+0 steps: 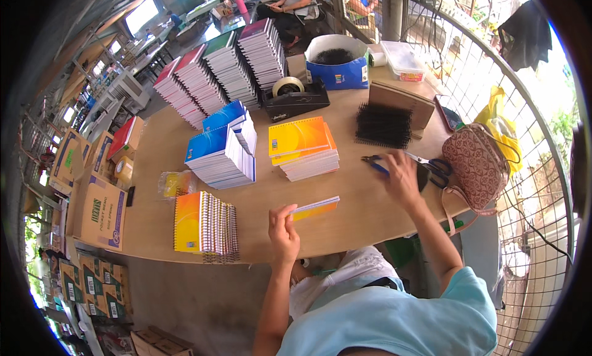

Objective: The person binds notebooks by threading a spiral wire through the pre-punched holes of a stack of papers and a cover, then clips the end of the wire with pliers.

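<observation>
My left hand [284, 234] is closed on the end of a thin yellow-orange notebook [317, 208], held edge-up above the near part of the table. The fingers of my right hand [401, 174] are apart over the blue handles of a pair of pliers [374, 163] lying on the table; whether they touch is hard to see. Just right of that hand lie dark-handled scissors [439, 170]. Beyond it sits a bundle of black binding coils [383, 125]. Left of my left hand stands a row of coil-bound yellow-orange notebooks [205, 223].
Stacks of yellow notebooks [305, 147] and blue notebooks [221, 155] occupy the table's middle. Taller stacks [213, 78], a tape dispenser [296, 98] and a blue tub [337, 72] stand behind. A patterned bag [480, 165] rests at the right edge; cartons [98, 209] are left.
</observation>
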Demonstrator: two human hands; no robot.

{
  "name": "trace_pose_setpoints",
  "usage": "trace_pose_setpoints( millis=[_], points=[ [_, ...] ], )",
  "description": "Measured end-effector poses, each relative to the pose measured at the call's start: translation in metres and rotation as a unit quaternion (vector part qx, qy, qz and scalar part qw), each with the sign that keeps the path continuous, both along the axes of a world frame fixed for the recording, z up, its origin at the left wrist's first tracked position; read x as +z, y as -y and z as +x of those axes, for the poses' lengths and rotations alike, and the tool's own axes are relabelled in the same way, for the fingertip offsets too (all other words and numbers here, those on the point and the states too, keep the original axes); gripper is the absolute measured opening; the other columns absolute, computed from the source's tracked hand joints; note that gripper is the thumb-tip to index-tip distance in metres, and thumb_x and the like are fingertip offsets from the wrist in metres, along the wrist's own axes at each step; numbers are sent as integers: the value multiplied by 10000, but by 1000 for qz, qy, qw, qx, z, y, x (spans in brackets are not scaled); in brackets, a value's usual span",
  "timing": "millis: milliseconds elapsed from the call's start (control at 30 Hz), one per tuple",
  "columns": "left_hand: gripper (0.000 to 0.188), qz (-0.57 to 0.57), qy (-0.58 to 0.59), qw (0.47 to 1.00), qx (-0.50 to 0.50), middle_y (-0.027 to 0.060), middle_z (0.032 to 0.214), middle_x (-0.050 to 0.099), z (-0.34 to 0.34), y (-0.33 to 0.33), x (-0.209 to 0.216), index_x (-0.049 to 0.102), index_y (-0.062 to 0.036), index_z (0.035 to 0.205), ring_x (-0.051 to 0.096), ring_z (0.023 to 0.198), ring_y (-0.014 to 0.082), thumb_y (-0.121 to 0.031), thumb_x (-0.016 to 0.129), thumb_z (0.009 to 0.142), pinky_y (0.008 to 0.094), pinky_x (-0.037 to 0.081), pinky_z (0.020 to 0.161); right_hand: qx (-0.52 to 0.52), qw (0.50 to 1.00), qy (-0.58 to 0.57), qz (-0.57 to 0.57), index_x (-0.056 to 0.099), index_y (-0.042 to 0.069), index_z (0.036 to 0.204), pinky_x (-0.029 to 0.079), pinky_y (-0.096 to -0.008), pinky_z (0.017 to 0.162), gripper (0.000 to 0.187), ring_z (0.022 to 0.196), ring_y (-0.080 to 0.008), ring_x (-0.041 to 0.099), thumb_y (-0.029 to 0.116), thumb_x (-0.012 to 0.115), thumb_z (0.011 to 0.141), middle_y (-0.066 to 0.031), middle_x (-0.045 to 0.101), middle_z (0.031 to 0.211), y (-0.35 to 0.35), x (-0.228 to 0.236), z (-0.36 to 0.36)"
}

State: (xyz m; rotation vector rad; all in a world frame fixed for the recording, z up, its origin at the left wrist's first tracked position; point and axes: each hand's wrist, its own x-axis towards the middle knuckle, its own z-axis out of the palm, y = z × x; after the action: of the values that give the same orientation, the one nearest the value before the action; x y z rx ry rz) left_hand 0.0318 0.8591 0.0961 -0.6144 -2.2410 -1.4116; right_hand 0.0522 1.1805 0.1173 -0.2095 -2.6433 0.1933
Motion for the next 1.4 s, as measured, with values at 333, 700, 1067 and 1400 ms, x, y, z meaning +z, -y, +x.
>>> trace_pose_setpoints(
  millis=[333, 700, 1067, 1400],
  points=[
    [245, -14, 33, 999, -35, 165, 1152, 541, 2, -50, 1, 572, -29, 1176, 526, 1085, 332, -10, 622, 937, 438, 459, 925, 186, 721, -82, -662, 546, 12, 1278, 461, -269, 922, 281, 1034, -165, 567, 152, 575, 1036, -66, 579, 1091, 112, -41, 21],
    [119, -7, -7, 1000, -26, 119, 997, 590, -4, -42, 0, 627, -43, 1035, 531, 976, 286, -69, 677, 930, 427, 466, 846, 111, 961, -95, -233, 698, 82, 948, 503, -443, 818, 162, 967, -382, 567, 44, 718, 792, -130, 625, 999, 14, -15, -51],
    [223, 17, 5, 1000, -19, 107, 966, 584, -4, -48, -2, 598, -29, 981, 490, 1004, 297, -166, 754, 899, 453, 443, 879, 54, 985, -69, 150, 674, 140, 980, 432, -475, 853, 155, 1053, -247, 528, 156, 666, 826, -35, 550, 1041, -51, -18, -113],
    [297, 44, 0, 999, 2, 124, 907, 596, -6, -44, -11, 569, 11, 996, 484, 1004, 300, -208, 750, 912, 463, 441, 851, 226, 960, -155, 64, 637, 54, 1091, 526, -390, 741, 238, 868, -304, 627, 25, 648, 855, -104, 594, 907, -68, 55, -110]
  ],
)
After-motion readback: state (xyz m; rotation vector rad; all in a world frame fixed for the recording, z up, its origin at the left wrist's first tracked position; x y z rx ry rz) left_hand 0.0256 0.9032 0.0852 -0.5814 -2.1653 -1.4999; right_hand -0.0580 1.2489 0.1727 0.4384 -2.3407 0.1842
